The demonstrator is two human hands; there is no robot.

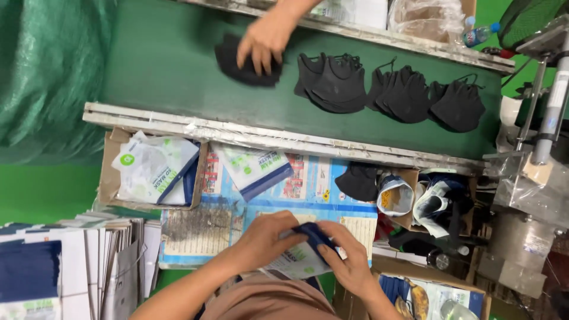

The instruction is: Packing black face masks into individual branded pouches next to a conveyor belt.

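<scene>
My left hand (267, 236) and my right hand (348, 258) both grip one white and dark blue pouch (303, 252) close to my body, over a printed paper-covered worktop (261, 207). More such pouches (256, 168) lie beyond it. Across the green conveyor belt (178, 71), another person's hand (264, 38) presses on a stack of black face masks (243, 62). Further black mask stacks (335, 83) sit in a row on the belt to the right.
A cardboard box (109, 178) of pouches stands at the left. Flat cartons (65, 261) are stacked at the lower left. A loose black mask (357, 181), tape rolls (396, 195) and a water bottle (479, 34) lie right. Machine parts (548, 101) stand at the far right.
</scene>
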